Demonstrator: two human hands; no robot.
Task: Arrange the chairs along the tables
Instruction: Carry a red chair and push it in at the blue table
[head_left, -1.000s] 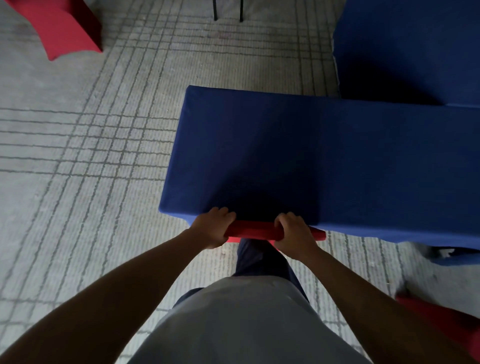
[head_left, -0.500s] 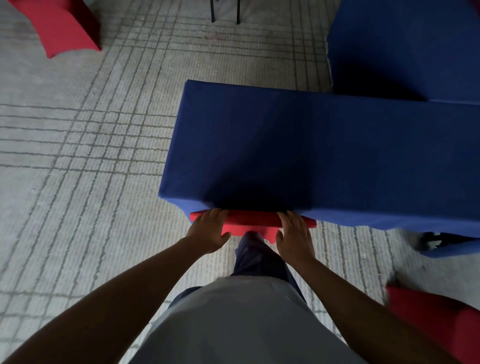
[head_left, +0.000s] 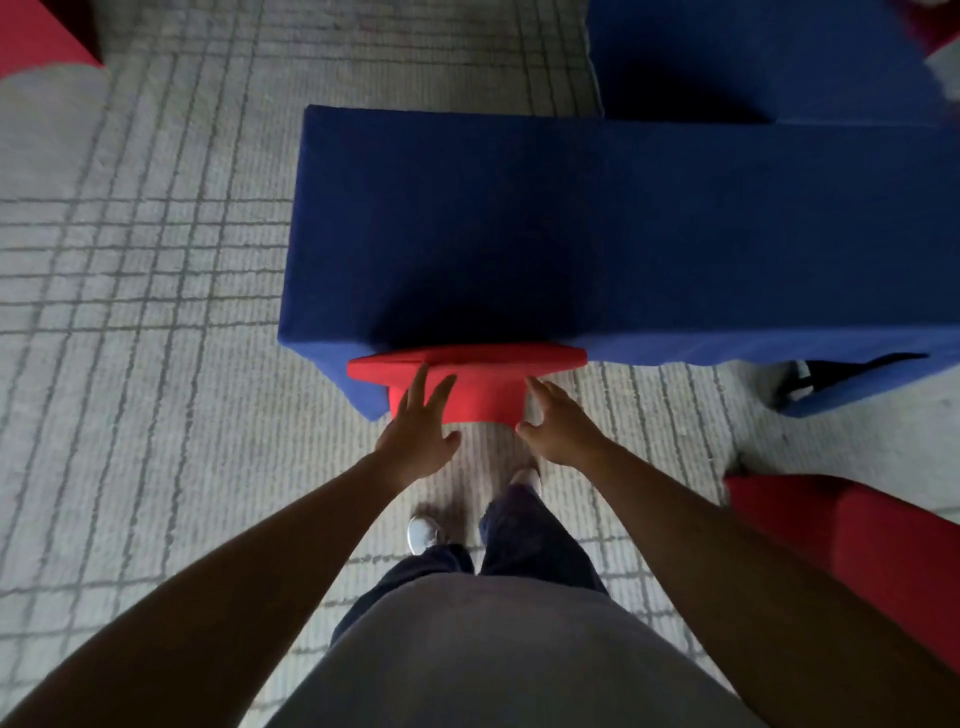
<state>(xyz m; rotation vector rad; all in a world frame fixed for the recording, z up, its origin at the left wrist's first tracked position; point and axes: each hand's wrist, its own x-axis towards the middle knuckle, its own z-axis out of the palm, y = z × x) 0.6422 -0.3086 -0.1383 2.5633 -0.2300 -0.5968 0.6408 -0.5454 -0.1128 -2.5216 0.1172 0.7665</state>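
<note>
The red-covered chair (head_left: 470, 382) sits at about 6 o'clock of the blue-draped table (head_left: 597, 234), its top rail tucked against the table's near edge and most of the seat hidden under the cloth, so this chair looks essentially placed. To finish the step well, the person would judge whether the backrest lies parallel to the table edge and, if not, nudge one end with flat fingers instead of gripping, since the stretch cover could drag or bunch against the tablecloth; a gentle, even push from both sides should keep it square. The left hand (head_left: 418, 434) reaches forward with fingers straight and slightly spread, their tips lying over the red backrest at its 7 o'clock side; whether they press on it or merely hover cannot be told. The right hand (head_left: 558, 426) is at the chair's 4 o'clock corner, fingers relaxed and apart, thumb out toward the fabric's edge, gripping nothing. Both forearms extend nearly straight from the body, converging on the chair. Another red chair (head_left: 857, 561) waits at 4 o'clock of the person, well apart from the table, and probably needs arranging next.
</note>
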